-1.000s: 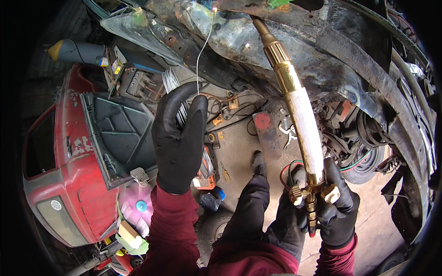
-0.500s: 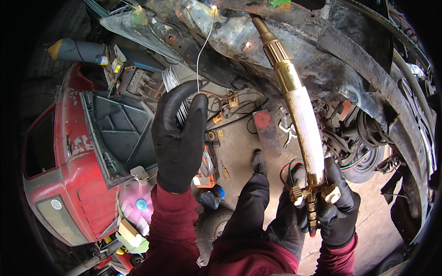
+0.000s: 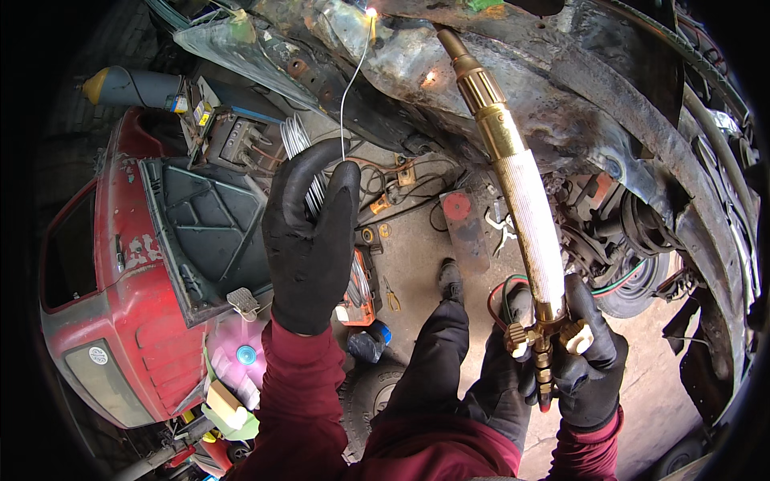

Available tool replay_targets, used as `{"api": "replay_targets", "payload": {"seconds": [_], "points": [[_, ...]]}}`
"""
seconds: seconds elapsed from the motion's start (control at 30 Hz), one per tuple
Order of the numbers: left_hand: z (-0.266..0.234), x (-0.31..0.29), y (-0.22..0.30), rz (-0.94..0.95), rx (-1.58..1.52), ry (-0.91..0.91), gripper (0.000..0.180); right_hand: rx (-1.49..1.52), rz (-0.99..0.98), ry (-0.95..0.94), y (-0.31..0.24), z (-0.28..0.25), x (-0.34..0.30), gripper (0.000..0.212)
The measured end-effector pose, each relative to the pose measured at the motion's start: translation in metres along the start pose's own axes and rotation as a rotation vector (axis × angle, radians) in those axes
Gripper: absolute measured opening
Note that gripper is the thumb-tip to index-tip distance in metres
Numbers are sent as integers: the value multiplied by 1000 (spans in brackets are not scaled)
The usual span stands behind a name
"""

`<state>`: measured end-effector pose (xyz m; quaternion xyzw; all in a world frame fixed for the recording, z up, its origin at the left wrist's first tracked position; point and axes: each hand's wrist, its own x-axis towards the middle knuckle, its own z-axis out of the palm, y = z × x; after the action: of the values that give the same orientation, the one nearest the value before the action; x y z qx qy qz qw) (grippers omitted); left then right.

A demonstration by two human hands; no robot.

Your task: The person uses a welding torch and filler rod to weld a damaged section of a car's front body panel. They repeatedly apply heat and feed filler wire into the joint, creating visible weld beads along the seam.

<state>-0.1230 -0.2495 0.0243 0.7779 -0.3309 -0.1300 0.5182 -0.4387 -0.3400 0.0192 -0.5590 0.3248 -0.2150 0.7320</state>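
Work in progress: tip of filler wire (image 3: 343, 112) sits at a bright glow (image 3: 371, 13) near metal panel's (image 3: 401, 60) upper edge; nearby metal looks scorched. Share done or left: can't tell. Left hand (image 3: 309, 232) raised, grip narrow, wire pinched thumb-to-forefinger, wire coil (image 3: 297, 136) at same hand. Right hand (image 3: 592, 369) lower, grip holding valve end of brass gas torch (image 3: 529, 216); torch slants up-left, nozzle right of glow, contact unclear.
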Motion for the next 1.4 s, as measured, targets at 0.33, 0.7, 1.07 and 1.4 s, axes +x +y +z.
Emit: {"api": "replay_targets", "payload": {"seconds": [0.33,0.7,1.07,1.4], "points": [[1,-1,-1,-19,-27,2,28,-106,-88,43,5,2,7,79],[1,1,1,-28,-25,4,27,66,138,43,-11,4,1,81],[-2,-21,-2,-148,44,-30,28,-216,123,55,-10,-15,-40,81],[3,-13,0,-44,25,-5,27,-161,172,80,-19,-9,-25,74]]}}
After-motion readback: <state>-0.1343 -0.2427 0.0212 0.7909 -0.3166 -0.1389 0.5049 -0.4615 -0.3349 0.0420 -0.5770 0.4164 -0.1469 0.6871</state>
